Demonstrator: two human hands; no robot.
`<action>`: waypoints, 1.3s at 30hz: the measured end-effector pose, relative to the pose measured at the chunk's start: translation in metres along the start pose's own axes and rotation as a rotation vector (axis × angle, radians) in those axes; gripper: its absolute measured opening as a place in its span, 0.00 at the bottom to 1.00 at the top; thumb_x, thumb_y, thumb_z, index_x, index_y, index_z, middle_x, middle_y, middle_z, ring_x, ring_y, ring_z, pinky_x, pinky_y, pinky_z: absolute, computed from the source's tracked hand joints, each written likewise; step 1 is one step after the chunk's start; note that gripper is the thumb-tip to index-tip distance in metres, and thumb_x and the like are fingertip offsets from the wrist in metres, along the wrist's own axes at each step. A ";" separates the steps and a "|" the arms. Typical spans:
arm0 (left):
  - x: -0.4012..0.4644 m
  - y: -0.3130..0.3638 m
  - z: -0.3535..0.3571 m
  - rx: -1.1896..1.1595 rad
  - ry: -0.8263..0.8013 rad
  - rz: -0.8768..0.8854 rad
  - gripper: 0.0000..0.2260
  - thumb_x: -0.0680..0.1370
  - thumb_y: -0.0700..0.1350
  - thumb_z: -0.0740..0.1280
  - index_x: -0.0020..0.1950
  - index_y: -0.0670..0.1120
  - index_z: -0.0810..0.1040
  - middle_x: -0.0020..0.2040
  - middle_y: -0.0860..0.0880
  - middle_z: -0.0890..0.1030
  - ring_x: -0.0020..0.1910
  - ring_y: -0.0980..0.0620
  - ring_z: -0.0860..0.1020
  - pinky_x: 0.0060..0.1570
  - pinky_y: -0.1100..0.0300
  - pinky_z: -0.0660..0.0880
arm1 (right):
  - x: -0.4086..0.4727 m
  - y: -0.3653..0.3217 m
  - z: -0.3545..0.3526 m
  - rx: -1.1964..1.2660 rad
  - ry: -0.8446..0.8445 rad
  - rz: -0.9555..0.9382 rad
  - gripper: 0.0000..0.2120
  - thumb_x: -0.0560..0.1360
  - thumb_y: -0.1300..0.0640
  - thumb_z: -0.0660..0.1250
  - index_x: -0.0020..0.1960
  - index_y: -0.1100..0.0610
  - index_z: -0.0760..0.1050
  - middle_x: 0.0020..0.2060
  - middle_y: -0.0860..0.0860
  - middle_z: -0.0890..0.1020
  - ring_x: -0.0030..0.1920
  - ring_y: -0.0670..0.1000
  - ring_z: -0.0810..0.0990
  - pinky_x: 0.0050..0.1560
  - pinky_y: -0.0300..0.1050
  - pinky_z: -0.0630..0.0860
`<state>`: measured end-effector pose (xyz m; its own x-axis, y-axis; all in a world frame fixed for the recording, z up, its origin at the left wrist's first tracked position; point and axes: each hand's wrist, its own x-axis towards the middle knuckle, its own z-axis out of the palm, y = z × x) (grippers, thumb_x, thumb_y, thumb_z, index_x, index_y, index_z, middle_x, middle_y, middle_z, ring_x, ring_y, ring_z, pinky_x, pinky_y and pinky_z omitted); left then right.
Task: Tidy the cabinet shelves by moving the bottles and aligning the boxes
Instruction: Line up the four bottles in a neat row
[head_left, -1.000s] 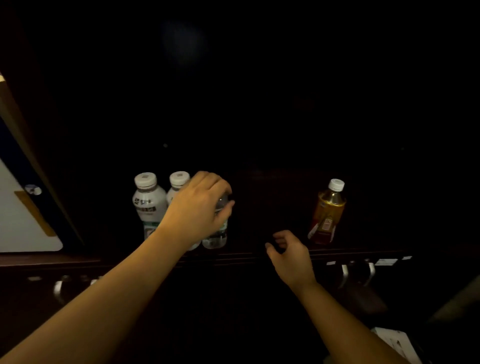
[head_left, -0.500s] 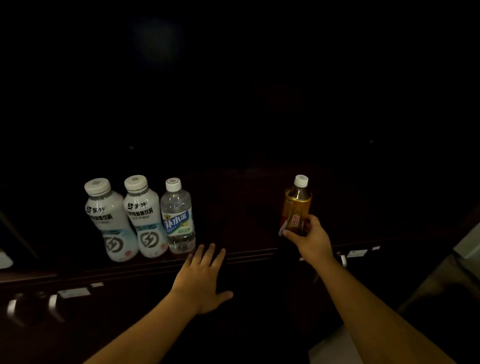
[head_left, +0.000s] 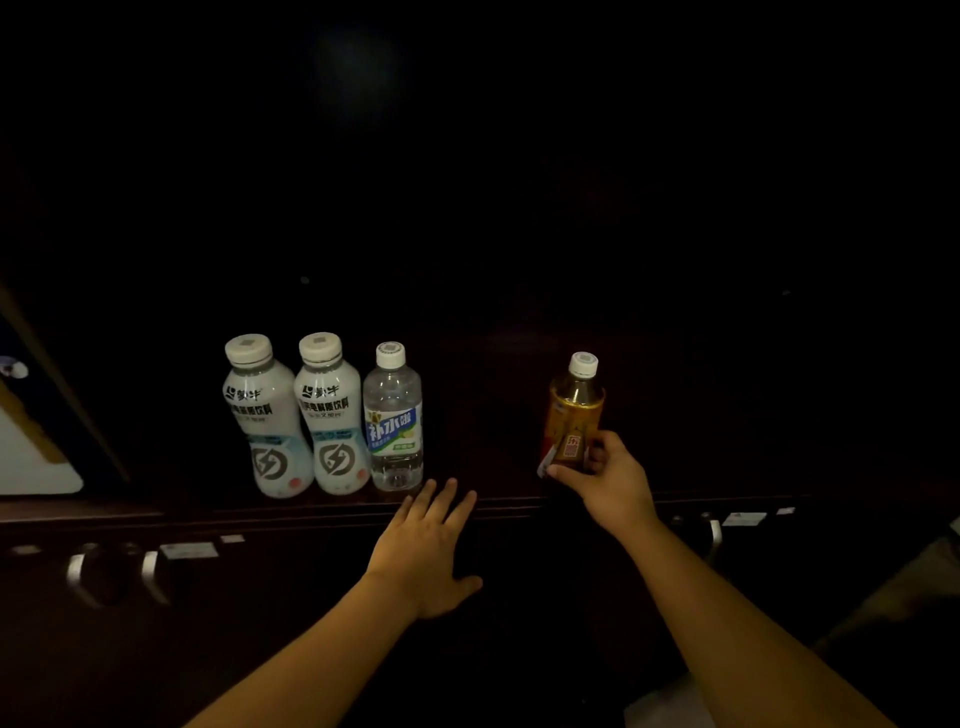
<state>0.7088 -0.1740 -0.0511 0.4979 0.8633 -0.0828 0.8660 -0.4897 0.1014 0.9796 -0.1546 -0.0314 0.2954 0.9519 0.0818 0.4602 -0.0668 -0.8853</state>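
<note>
On a dark cabinet shelf (head_left: 509, 501) three bottles stand side by side at the left: two white drink bottles (head_left: 267, 415) (head_left: 332, 413) and a clear water bottle (head_left: 393, 415) with a blue label. Further right stands an amber tea bottle (head_left: 574, 410) with a white cap. My right hand (head_left: 608, 480) is closed around the tea bottle's lower part. Just below the water bottle, my left hand (head_left: 428, 545) lies flat with fingers spread on the shelf's front edge, holding nothing.
The cabinet interior is very dark. Metal drawer handles (head_left: 78, 574) (head_left: 714, 535) and small labels sit on the front below the shelf. A white and blue board (head_left: 31, 457) leans at the far left. Something pale lies at the bottom right (head_left: 670, 701).
A second ago my left hand was around the water bottle; it has let go and rests on the shelf edge. My right hand has reached up and gripped the tea bottle.
</note>
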 end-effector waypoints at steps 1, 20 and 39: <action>-0.001 -0.001 0.000 -0.004 0.003 0.002 0.47 0.74 0.69 0.63 0.82 0.54 0.39 0.83 0.49 0.41 0.80 0.46 0.39 0.77 0.49 0.41 | -0.001 -0.003 0.006 0.003 -0.010 -0.005 0.32 0.66 0.50 0.81 0.66 0.49 0.71 0.56 0.44 0.82 0.55 0.44 0.80 0.49 0.36 0.73; -0.031 -0.015 -0.035 -0.144 0.047 -0.010 0.35 0.77 0.63 0.65 0.79 0.50 0.61 0.78 0.49 0.63 0.77 0.48 0.60 0.73 0.54 0.63 | -0.011 -0.041 0.086 -0.017 -0.099 -0.045 0.36 0.64 0.48 0.82 0.66 0.48 0.70 0.54 0.43 0.81 0.55 0.45 0.81 0.57 0.48 0.79; 0.048 -0.025 -0.223 -0.012 0.274 0.150 0.27 0.80 0.59 0.65 0.78 0.56 0.65 0.72 0.51 0.74 0.70 0.51 0.72 0.67 0.53 0.70 | -0.008 -0.047 0.094 -0.002 -0.162 -0.003 0.36 0.62 0.49 0.83 0.65 0.46 0.70 0.54 0.43 0.81 0.54 0.44 0.81 0.52 0.41 0.76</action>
<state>0.7004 -0.0930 0.1632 0.5876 0.7830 0.2042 0.7823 -0.6142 0.1040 0.8763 -0.1308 -0.0333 0.1550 0.9879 0.0092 0.4624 -0.0643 -0.8843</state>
